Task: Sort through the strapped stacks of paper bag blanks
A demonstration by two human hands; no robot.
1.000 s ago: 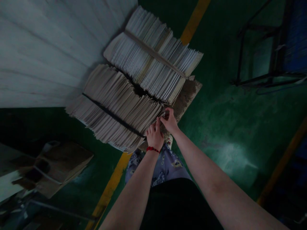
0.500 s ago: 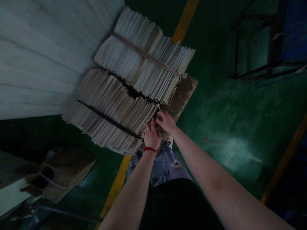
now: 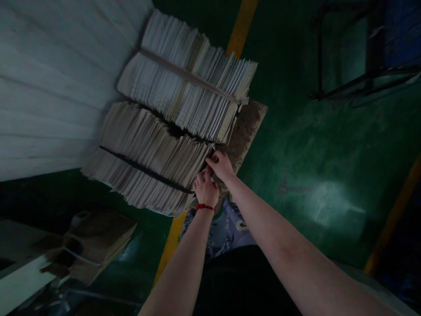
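The right hand [image 3: 222,164] is curled, with thumb and fingers brought near each other at the end face of the near bundle [image 3: 141,142]. Beside it the left hand [image 3: 206,188] is partly closed, its fingers laid against the same end, perhaps so that the sheets are steadied there. Whether anything is gripped by either hand cannot be told; the fingertips are too dark. The near bundle is crossed by a black strap [image 3: 146,171], by which its sheets are presumably kept together on edge. Alongside, the far bundle [image 3: 194,96] is girdled by a pale strap [image 3: 190,77], apparently for the same reason. A worn brown board [image 3: 253,116] is seen under the bundles, by which they are probably kept off the green floor [image 3: 296,145].
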